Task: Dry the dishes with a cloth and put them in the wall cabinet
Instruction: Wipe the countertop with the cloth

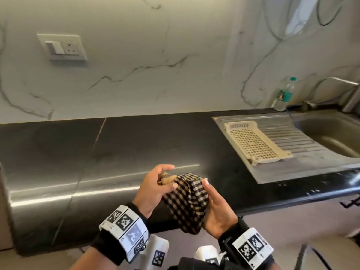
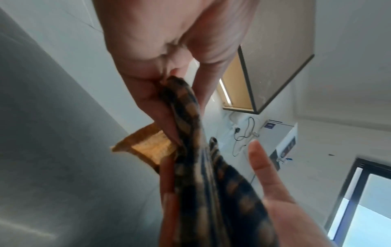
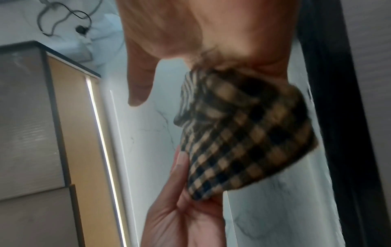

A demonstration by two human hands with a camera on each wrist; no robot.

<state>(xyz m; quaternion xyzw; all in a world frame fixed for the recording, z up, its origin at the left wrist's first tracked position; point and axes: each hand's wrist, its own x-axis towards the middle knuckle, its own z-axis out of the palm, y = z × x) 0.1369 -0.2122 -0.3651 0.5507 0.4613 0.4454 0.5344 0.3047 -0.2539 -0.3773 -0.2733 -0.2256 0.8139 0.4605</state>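
A brown-and-black checked cloth [image 1: 187, 199] hangs bunched between both hands, just above the front edge of the dark counter [image 1: 97, 152]. My left hand [image 1: 169, 178] pinches its upper corner with thumb and fingers, the index finger held out. My right hand [image 1: 212, 197] grips the cloth's other side, thumb pointing up. In the left wrist view the cloth [image 2: 211, 183] runs from my left hand's pinch [image 2: 169, 83] down across the right palm. In the right wrist view the cloth [image 3: 243, 133] is folded in a loop under my right hand [image 3: 211, 58]. No dish is in view. The wall cabinet [image 2: 275, 58] stands open overhead.
A cream plastic rack [image 1: 253, 143] lies on the steel drainboard [image 1: 303, 152] beside the sink [image 1: 321, 123] at the right. A water bottle [image 1: 284, 94] and a tap [image 1: 335, 82] stand behind. A wall socket [image 1: 62, 47] is on the marble backsplash.
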